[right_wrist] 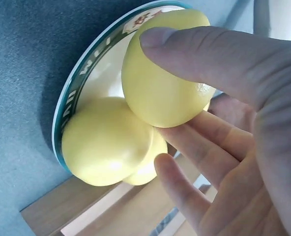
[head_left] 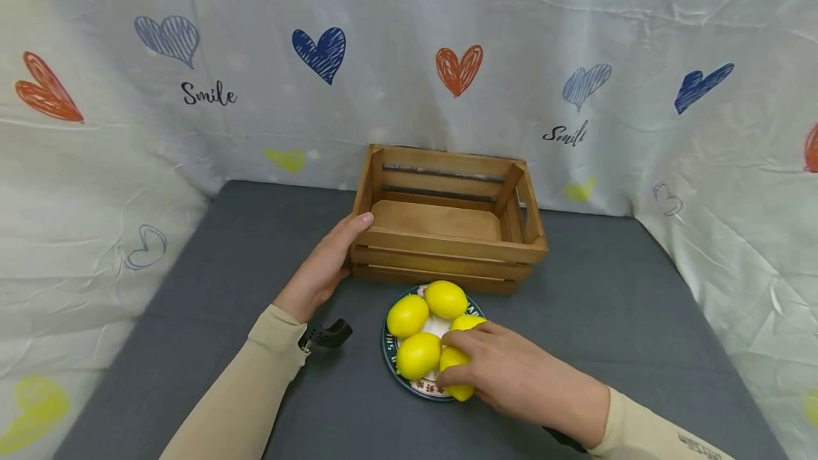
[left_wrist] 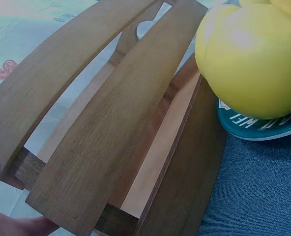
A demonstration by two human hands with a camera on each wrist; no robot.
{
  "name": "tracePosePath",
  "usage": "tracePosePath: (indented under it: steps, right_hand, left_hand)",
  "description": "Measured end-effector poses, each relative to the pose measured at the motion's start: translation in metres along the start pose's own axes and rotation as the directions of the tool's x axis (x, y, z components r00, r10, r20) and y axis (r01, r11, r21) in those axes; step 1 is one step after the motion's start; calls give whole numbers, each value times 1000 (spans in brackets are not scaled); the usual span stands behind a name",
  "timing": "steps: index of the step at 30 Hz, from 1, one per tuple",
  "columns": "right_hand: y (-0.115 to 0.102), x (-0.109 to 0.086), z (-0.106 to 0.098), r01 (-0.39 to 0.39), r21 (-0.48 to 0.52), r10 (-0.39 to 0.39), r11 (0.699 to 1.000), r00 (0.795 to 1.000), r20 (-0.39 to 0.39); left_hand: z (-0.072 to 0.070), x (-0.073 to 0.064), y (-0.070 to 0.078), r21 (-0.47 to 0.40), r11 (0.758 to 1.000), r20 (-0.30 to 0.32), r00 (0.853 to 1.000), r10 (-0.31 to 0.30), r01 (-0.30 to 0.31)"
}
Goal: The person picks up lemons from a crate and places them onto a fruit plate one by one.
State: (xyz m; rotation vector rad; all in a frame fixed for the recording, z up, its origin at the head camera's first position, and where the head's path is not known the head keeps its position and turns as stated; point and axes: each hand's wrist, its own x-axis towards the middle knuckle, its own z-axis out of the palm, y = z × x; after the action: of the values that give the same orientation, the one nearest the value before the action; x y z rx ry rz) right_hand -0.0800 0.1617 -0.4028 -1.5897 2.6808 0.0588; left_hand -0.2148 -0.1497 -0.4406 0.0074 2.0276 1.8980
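A slatted wooden crate (head_left: 447,254) stands on the table, and its visible inside holds nothing. My left hand (head_left: 322,261) grips the crate's left end, thumb over the top edge; its other fingers are largely hidden. In front of the crate sits a round plate (head_left: 388,350) with a dark green lettered rim, bearing several yellow lemons (head_left: 418,356). My right hand (head_left: 505,371) holds the lemon (right_wrist: 165,73) at the plate's near right, thumb on one side and fingers against the other. That lemon is still over the plate, close to its neighbours.
A dark grey cloth (head_left: 255,233) covers the table. Behind it and along both sides hangs a pale curtain (head_left: 396,34) printed with hearts; the crate's back is close to it. A black wrist strap (head_left: 329,333) sticks out beside the left cuff, left of the plate.
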Motion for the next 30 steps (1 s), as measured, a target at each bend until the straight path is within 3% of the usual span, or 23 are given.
tracePosePath:
  steps: [12, 16, 18, 20, 21, 22, 25, 28, 30]
  right_hand:
    - [-6, -6, 12, -44, 20, 45, 999, 999, -31]
    - [-4, -8, 15, -108, 120, 119, 987, 989, -87]
    - [-2, -9, 16, -163, 170, 188, 972, 971, -146]
    - [2, -8, 18, -229, 213, 278, 950, 929, -245]
    - [5, -10, 20, -268, 237, 331, 934, 897, -293]
    - [8, -11, 23, -309, 263, 387, 914, 858, -339]
    - [21, -19, 33, -434, 356, 557, 827, 715, -423]
    - [38, -28, 45, -554, 429, 700, 713, 596, -394]
    - [49, -33, 52, -620, 448, 765, 644, 545, -344]
  left_hand:
    - [1, -3, -2, -9, 1000, -8, 1000, -25, 25]
    - [-7, -1, -1, -11, 1000, -19, 1000, -20, 20]
    - [-14, 1, 0, 1, 1000, -21, 1000, -11, 11]
    - [-21, 2, 1, 17, 1000, -24, 1000, -6, 6]
    - [-24, 2, 0, 17, 1000, -23, 1000, -7, 8]
    - [-26, 2, -2, 17, 1000, -23, 1000, -9, 9]
    - [-31, -1, -12, 17, 1000, -21, 1000, -9, 10]
    - [-39, -11, -27, 71, 997, -64, 997, 35, -31]
    - [-47, -22, -36, 183, 979, -128, 985, 119, -95]
